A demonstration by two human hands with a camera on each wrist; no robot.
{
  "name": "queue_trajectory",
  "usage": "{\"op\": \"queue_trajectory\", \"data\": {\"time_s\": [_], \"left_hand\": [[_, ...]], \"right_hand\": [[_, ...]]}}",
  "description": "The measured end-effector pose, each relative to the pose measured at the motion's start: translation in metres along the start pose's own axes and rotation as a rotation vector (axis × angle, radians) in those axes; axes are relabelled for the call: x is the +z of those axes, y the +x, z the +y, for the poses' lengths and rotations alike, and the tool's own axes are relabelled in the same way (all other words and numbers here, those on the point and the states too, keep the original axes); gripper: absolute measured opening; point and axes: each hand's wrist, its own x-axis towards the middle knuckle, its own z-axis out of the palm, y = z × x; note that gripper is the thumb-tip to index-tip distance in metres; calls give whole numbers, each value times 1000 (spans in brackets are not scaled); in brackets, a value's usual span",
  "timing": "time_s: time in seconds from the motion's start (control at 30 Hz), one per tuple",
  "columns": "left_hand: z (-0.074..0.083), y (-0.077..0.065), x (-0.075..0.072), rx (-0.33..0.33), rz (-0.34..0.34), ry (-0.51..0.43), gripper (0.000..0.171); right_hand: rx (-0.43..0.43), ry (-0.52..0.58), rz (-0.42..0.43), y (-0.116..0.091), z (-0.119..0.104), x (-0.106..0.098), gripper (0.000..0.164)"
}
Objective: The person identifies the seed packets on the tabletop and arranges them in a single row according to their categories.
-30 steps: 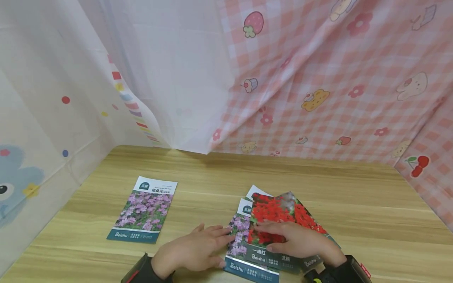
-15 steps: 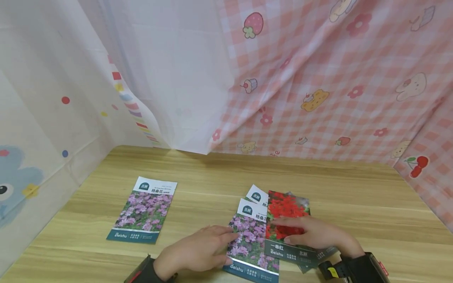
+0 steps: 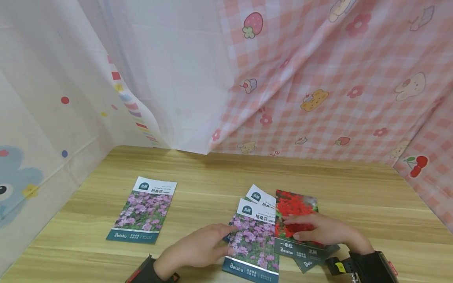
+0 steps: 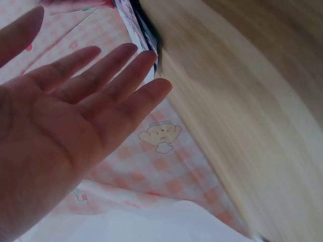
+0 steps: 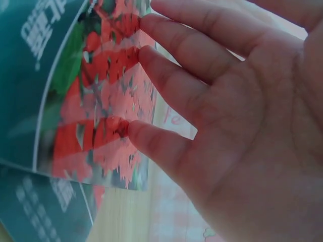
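My right hand (image 3: pixel 325 230) rests its fingertips on a flower seed packet with red blossoms (image 3: pixel 291 202). Under that packet, a second dark-bottomed red packet (image 3: pixel 306 265) sticks out askew; the right wrist view shows its corner (image 5: pixel 45 206) too. Just left lies a purple-flowered seed packet (image 3: pixel 251 239), overlapping another white-topped packet (image 3: pixel 255 193) behind it. At its left edge is my left hand (image 3: pixel 198 243), thumb and fingers apart. Seen in the left wrist view, the left palm (image 4: pixel 50 126) faces the camera with fingers extended and nothing held.
A separate purple-flowered packet (image 3: pixel 143 212) lies on the left of the wooden table (image 3: pixel 198 181). White cloth (image 3: pixel 177 78) and pink checked cloth (image 3: pixel 318 129) hang along the table's back edge. Black bands (image 3: pixel 371 267) are on both wrists.
My right hand has slid the red packets rightward, uncovering more of the purple packet and the one behind it. My left hand has stayed at the purple packet's left edge.
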Motion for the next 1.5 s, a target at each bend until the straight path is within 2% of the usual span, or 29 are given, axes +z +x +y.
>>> {"op": "queue_trajectory", "data": {"time_s": [0.23,0.5,0.67,0.83,1.03,1.3,1.5], "left_hand": [[0,1,0,-52,43,-42,55],[-1,3,-1,-68,83,-99,55],[-3,3,-1,-92,101,-192,53],[-5,3,-1,-99,129,-264,48],[-6,4,-1,-108,127,-352,47],[-7,7,0,-126,118,-441,45],[-9,8,3,-142,114,-492,45]], "right_hand": [[26,76,-6,-7,7,-6,41],[54,77,18,-11,8,-10,42],[52,43,63,-9,3,-11,47],[-11,-18,107,-6,-2,-10,48],[-38,-74,179,1,-14,-6,49],[-121,-61,122,9,-27,6,42],[-153,20,-20,12,-33,12,42]]}}
